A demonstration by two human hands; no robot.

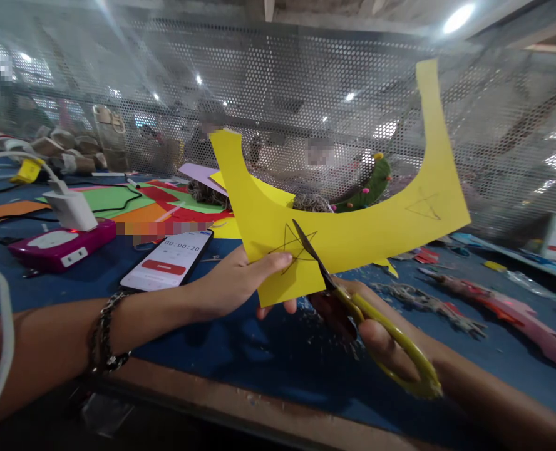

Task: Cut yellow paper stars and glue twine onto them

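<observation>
My left hand [240, 282] pinches the lower corner of a large curved yellow paper sheet [353, 232], thumb on its front, and holds it up over the blue table [240, 351]. A star is drawn in pen on the paper near my thumb, and a small triangle near its right end. My right hand [376, 332] grips yellow-handled scissors [391, 344]. Their blades [310, 250] are cutting into the drawn star from the lower right.
A phone [169, 260] showing a timer lies left of my hand. Beside it sit a magenta power bank [62, 245] and a white charger [71, 210] with cables. Coloured paper sheets [118, 200], paper scraps and a pink strip [517, 313] lie about. A perforated metal screen [306, 94] stands behind.
</observation>
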